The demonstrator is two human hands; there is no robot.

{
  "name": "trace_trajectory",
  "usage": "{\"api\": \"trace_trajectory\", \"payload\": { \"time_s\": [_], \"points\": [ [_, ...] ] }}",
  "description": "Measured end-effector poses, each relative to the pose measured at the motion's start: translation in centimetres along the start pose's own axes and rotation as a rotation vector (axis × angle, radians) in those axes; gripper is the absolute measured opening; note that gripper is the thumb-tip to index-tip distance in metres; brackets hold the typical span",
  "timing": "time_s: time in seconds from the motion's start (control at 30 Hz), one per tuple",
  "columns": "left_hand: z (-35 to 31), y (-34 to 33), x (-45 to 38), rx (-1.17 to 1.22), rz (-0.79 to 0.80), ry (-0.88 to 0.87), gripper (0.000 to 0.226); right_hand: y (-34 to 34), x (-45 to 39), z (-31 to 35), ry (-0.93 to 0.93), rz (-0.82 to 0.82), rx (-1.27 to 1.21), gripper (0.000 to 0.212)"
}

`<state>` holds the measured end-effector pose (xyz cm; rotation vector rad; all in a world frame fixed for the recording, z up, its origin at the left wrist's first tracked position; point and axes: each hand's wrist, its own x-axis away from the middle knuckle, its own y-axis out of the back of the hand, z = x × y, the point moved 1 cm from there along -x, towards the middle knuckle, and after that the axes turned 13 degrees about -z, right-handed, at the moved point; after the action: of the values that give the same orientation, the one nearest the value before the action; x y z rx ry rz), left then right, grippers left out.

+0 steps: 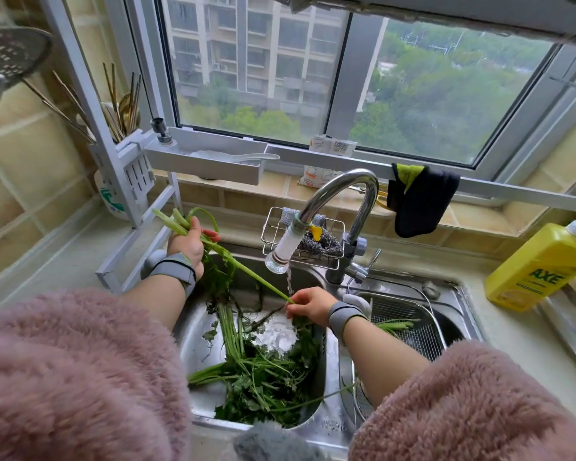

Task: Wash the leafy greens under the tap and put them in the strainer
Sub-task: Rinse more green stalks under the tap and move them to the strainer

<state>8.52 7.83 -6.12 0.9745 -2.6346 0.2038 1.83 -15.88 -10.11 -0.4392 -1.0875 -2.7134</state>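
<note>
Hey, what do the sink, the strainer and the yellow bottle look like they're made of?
Sink: likely stainless steel, shiny grey with reflections. Strainer: metal wire mesh on a bright wire rim, probably steel too. Yellow bottle: glossy opaque plastic, by its look.

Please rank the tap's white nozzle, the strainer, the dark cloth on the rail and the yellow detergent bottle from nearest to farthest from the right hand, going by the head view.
From the right hand:
1. Tap's white nozzle, just above-left.
2. Strainer, in the right basin; nearly as close, hard to separate.
3. Dark cloth, hanging on the rail behind.
4. Yellow detergent bottle, far right on the counter.
</note>
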Motion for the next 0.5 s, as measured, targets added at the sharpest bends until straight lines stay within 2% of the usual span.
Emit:
{"api": "trace_trajectory", "payload": {
  "time_s": [0.1,0.33,0.5],
  "points": [
    [-0.1,0.2,0.1,-0.038,-0.02,-0.037,0.057,0.2,0.2,0.1,-0.056,-0.061,-0.106,0.019],
    [0.9,0.3,2.1,-0.265,0.114,-0.241,0.048,0.3,0.1,2.9,-0.236,-0.049,-0.843,0.021],
    [2.0,0.0,4.3,-0.591,0.363,-0.319,0.031,0.1,-0.2,4.6,-0.138,-0.047,-0.808,0.028]
  ]
}}
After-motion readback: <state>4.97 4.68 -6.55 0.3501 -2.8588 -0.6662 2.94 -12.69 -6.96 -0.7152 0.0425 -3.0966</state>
